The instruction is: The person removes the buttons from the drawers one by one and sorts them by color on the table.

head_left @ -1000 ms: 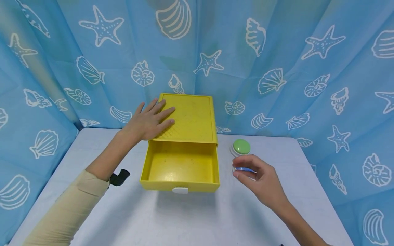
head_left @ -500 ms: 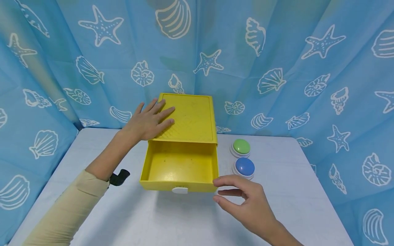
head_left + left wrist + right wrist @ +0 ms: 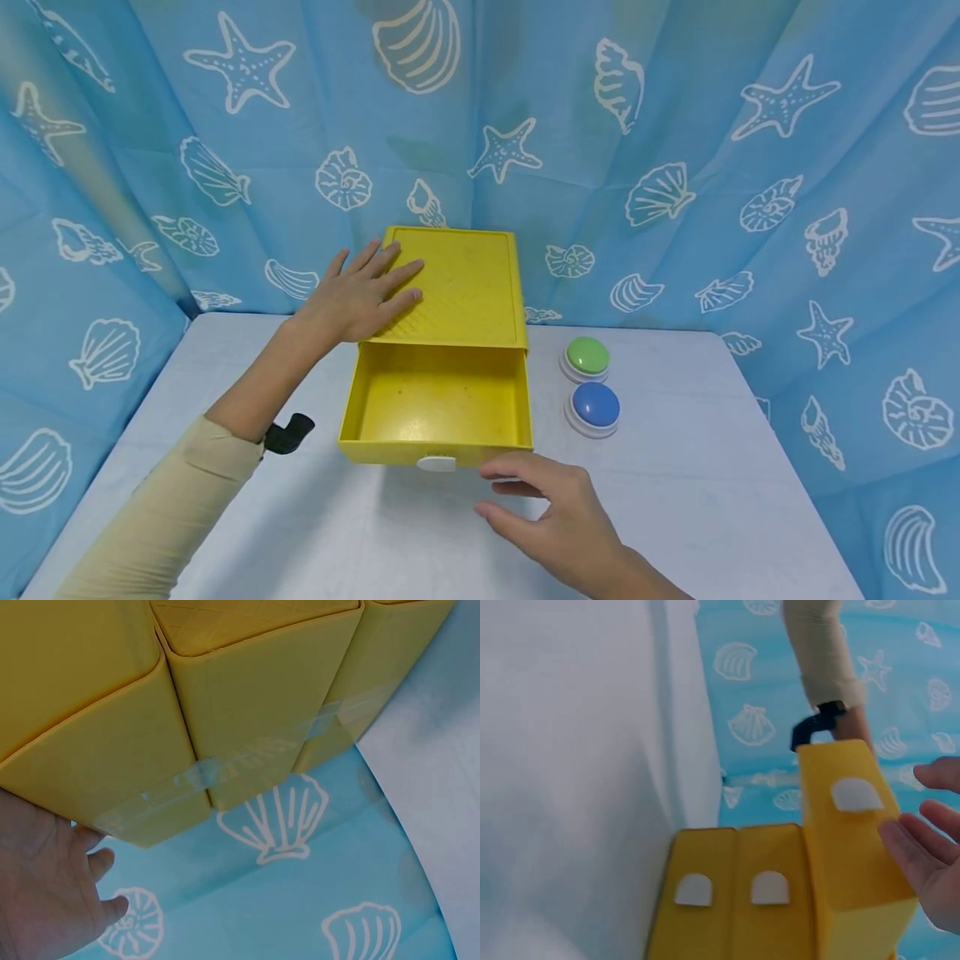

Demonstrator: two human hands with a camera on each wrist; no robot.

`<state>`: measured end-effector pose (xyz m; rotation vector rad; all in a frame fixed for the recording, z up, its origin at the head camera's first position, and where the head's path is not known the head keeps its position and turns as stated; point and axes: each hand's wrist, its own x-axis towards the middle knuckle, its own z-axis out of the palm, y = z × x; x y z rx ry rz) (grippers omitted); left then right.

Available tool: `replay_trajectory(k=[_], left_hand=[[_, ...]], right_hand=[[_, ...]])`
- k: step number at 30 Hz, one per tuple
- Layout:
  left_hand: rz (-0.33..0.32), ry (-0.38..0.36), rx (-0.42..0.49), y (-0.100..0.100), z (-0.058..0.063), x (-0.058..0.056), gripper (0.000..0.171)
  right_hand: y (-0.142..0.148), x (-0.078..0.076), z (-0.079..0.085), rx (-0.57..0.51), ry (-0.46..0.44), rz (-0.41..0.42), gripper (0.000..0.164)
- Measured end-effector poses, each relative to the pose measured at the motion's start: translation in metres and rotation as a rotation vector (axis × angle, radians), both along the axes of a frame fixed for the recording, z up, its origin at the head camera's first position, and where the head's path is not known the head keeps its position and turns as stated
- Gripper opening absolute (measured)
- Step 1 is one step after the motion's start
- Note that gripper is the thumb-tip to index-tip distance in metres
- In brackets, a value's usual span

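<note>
A yellow drawer unit (image 3: 459,287) stands at the back of the table. Its top drawer (image 3: 435,392) is pulled out, with a bare inside and a white handle (image 3: 437,464) on the front. My left hand (image 3: 362,292) lies on the unit's top with fingers spread, near the left edge. At the right part of the drawer's front is my right hand (image 3: 551,517), its fingers loosely bent, the thumb apart and nothing between them. In the right wrist view, those fingers (image 3: 907,855) come right up to the front beside the handle.
Right of the unit sit a green push button (image 3: 588,356) and a blue push button (image 3: 596,406), each on a white base. Two lower drawers (image 3: 769,862) are shut. A blue seashell curtain (image 3: 570,150) hangs behind the white table (image 3: 697,467).
My right hand has moved left and toward me, from over the blue button to the drawer's front, uncovering that button. The left hand stays on the unit.
</note>
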<state>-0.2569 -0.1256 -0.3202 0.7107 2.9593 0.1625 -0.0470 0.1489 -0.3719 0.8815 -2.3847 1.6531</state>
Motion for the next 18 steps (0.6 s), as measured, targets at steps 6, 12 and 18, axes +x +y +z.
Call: replay_trajectory(k=[6,12,18], left_hand=[[0.002,0.005,-0.001,-0.001,-0.002,0.0,0.066],[0.006,0.008,0.004,-0.001,-0.002,0.0,0.066],[0.007,0.001,0.004,0.0,0.0,0.0,0.065]], right_hand=[[-0.015,-0.005,-0.014,0.108,0.215,-0.094,0.041],[-0.027,-0.008,-0.024,0.079,0.326,-0.115,0.039],[-0.034,-0.013,-0.032,0.072,0.414,-0.152,0.028]])
